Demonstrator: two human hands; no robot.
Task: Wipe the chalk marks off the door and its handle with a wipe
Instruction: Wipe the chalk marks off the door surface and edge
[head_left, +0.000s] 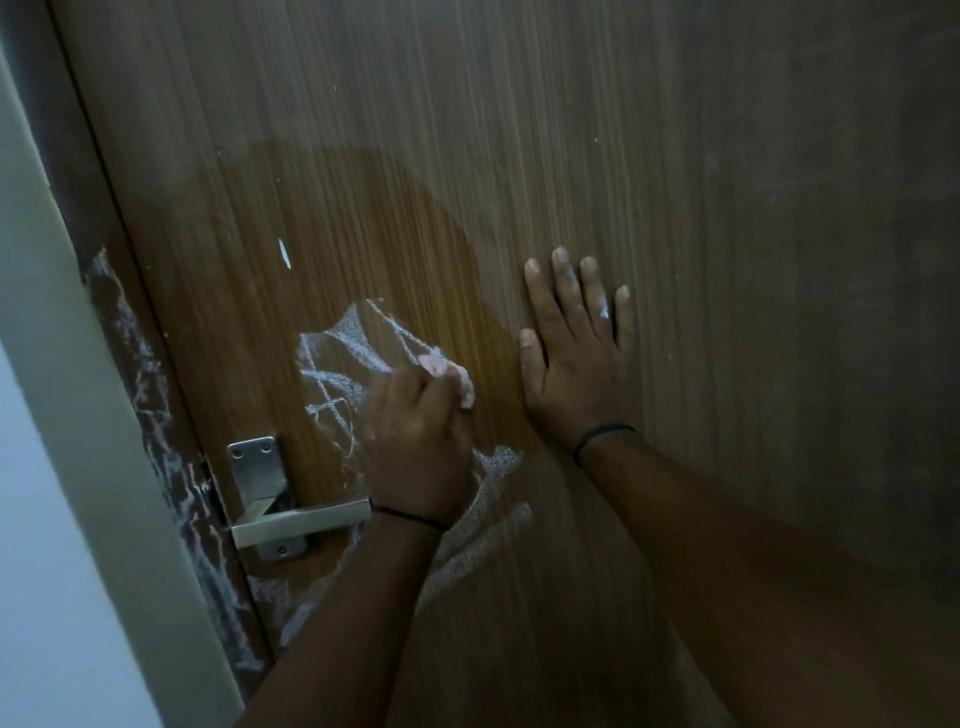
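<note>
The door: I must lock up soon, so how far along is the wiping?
Done: a darker, damp-looking arc on the door carries no chalk. In hand: the left hand grips the wipe at the scribbles; the right hand presses flat. Left: chalk below the wrist, along the door edge, and a fleck. The handle shows no clear chalk.

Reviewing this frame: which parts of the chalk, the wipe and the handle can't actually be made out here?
Head view only:
- Wipe: only a crumpled edge shows; the left hand gripping it hides the rest.
- Chalk marks: left hand and forearm cover part of the scribble.
- Handle: its free end is behind the left wrist; chalk on it too faint to judge.
- Door: right side too dark to check, beyond the flat right hand.
</note>
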